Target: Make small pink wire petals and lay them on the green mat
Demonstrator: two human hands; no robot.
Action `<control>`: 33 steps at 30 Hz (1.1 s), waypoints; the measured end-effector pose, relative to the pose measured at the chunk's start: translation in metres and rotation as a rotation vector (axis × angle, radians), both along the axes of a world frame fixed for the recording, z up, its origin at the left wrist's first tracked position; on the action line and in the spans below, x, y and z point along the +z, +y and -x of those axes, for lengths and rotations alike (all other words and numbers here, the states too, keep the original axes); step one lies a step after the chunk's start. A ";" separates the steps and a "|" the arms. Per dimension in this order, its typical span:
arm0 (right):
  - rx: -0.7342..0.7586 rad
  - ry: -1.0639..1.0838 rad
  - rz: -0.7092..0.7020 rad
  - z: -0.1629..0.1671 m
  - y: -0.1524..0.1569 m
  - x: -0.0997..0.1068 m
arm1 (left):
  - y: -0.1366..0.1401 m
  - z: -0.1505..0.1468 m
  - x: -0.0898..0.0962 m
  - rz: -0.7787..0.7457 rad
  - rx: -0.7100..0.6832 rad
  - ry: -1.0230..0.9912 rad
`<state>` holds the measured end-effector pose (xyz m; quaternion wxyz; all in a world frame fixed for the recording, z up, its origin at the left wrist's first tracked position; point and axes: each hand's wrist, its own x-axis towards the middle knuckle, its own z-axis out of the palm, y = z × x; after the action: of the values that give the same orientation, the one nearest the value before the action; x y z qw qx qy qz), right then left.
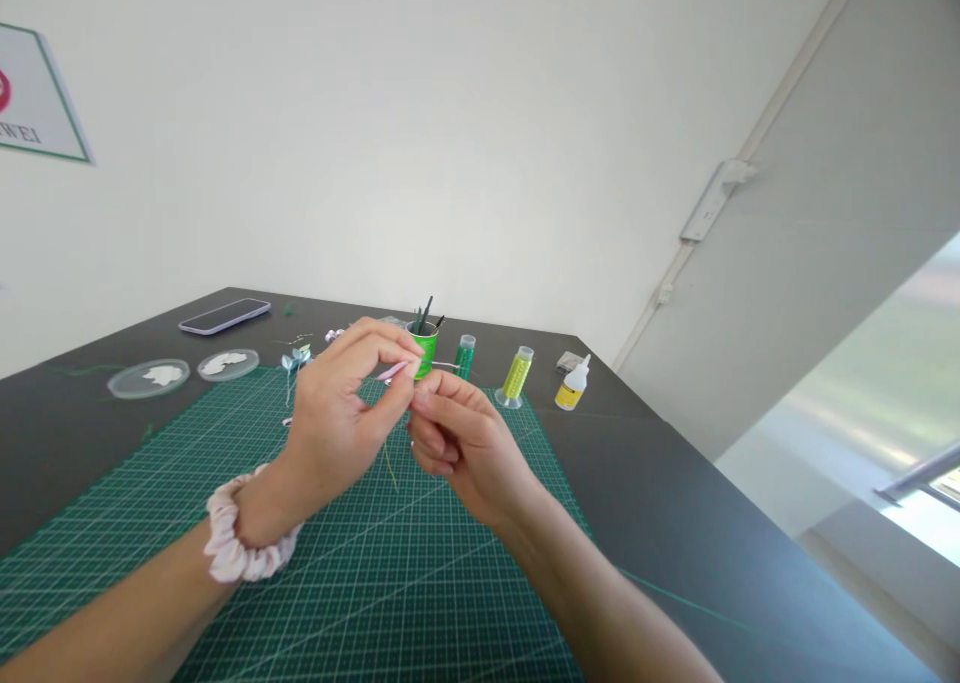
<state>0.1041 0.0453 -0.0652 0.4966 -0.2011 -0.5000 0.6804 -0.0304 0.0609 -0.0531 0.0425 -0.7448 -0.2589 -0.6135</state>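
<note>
My left hand (341, 393), with a pale scrunchie (244, 533) round its wrist, pinches a small pink petal-like piece (391, 371) between thumb and fingertips. A thin pale wire (444, 365) sticks out from the pinch to the right. My right hand (461, 428) is closed just beside it, thumb against forefinger, the fingertips of both hands almost touching. What the right fingers grip is too small to make out. A fine yellow-green thread (391, 465) hangs below the hands, over the green cutting mat (360, 583).
Behind the hands stand a green pot of tools (426, 348), a green thread spool (464, 358) and a yellow-green spool (517, 375). A glue bottle (572, 387) is at right. Leftward lie two shallow dishes (124, 381) with white material, a phone (225, 315) and blue flower pieces (298, 357).
</note>
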 end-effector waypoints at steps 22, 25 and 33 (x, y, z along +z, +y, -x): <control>-0.553 -0.727 -0.666 -0.042 0.001 0.023 | 0.003 0.002 -0.007 0.043 -0.167 0.220; -0.337 -0.526 -0.477 -0.042 0.009 0.021 | 0.001 0.001 -0.006 0.116 -0.228 0.165; 0.151 -0.057 -0.023 -0.025 0.018 0.003 | -0.001 -0.002 -0.001 0.160 -0.206 -0.004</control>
<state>0.1289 0.0633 -0.0625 0.4318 -0.1765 -0.5356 0.7040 -0.0279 0.0598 -0.0541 -0.0810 -0.7674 -0.2291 -0.5933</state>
